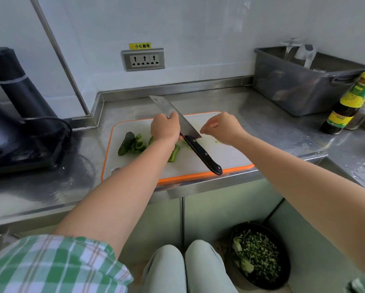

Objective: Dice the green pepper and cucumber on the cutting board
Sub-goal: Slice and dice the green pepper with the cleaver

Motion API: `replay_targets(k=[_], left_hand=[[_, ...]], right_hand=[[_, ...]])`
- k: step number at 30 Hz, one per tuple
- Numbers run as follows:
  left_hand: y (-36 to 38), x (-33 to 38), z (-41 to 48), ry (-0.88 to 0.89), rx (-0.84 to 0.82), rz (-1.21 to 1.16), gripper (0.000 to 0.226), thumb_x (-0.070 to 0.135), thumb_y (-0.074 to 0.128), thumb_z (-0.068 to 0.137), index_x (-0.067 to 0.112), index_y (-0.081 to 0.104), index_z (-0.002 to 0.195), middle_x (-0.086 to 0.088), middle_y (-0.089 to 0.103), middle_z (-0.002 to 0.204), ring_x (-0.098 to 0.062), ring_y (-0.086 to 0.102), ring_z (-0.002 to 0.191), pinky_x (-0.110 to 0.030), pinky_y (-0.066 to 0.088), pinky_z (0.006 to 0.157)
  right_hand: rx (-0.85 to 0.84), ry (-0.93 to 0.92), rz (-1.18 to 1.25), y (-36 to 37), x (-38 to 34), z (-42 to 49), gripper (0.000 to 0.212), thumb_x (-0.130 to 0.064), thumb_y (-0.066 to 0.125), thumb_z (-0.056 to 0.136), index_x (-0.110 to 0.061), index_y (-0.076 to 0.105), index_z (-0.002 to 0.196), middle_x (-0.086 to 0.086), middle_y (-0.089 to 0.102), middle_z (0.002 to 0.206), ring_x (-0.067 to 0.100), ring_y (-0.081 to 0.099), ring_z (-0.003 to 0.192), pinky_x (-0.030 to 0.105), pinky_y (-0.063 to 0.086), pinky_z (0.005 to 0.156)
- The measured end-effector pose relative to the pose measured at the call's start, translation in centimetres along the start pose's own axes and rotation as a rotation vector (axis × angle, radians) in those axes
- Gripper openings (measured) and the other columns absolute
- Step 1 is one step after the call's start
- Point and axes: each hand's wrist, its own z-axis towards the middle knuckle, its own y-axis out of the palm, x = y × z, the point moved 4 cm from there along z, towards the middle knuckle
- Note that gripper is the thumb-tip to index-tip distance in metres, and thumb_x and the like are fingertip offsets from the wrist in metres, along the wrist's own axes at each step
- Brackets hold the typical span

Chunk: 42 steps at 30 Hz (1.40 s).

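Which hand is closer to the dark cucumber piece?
Left. The left hand, gripping the cleaver by its blade, is just right of the cucumber piece; the right hand is farther right, past the cleaver.

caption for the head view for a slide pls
Left hand grips the knife by its blade over the board, right hand beside it, cucumber and pepper pieces below.

This is a kitchen: a stainless-steel counter (pixel 272 123) spans mid-frame, bearing a cutting board (pixel 219 159) at centre and a sauce bottle (pixel 349 104) at right.

Open cutting board (pixel 230 157) right of knife (pixel 187 129); bin (pixel 293 89) beyond.
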Motion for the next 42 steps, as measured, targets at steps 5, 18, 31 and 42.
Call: replay_targets(k=[5, 18, 31, 42], left_hand=[[-0.9, 0.0, 0.0, 0.011, 0.072, 0.046, 0.037, 0.027, 0.044, 0.093, 0.012, 0.033, 0.061, -0.006, 0.045, 0.064, -0.034, 0.055, 0.068, -0.04, 0.047, 0.064], [0.3, 0.4, -0.7, -0.055, 0.01, 0.011, 0.033, 0.031, 0.043, 0.09, 0.013, 0.038, 0.064, -0.014, 0.06, 0.079, -0.04, 0.067, 0.078, -0.048, 0.056, 0.075], [3.9, 2.9, -2.4, -0.025, -0.272, -0.058, 0.032, 0.027, 0.038, 0.092, 0.008, 0.053, 0.071, -0.01, 0.07, 0.07, -0.033, 0.067, 0.064, -0.042, 0.058, 0.074], [2.9, -0.1, -2.0, 0.644, -0.427, 1.079, 0.024, 0.04, 0.066, 0.087, 0.029, 0.071, 0.107, 0.0, 0.067, 0.111, -0.025, 0.051, 0.114, -0.033, 0.035, 0.091]], right_hand=[[-0.059, -0.01, -0.028, 0.9, 0.6, -0.8, 0.014, -0.016, 0.08, 0.075, -0.01, 0.072, 0.084, 0.001, 0.069, 0.084, 0.016, 0.061, 0.072, 0.022, 0.043, 0.052], [-0.015, 0.054, 0.024, -0.7, 1.9, -0.4, 0.035, -0.035, 0.054, 0.093, -0.006, 0.074, 0.091, 0.011, 0.072, 0.088, 0.028, 0.065, 0.082, 0.032, 0.052, 0.072], [-0.096, -0.068, 0.036, -1.1, 0.9, -2.5, 0.034, -0.015, 0.048, 0.092, -0.016, 0.052, 0.126, 0.006, 0.062, 0.093, 0.021, 0.051, 0.064, 0.026, 0.041, 0.058], [-0.106, 0.116, 0.213, -0.8, 2.5, -2.1, 0.017, -0.018, 0.049, 0.095, -0.005, 0.06, 0.101, 0.005, 0.057, 0.062, 0.018, 0.048, 0.047, 0.025, 0.041, 0.045]])
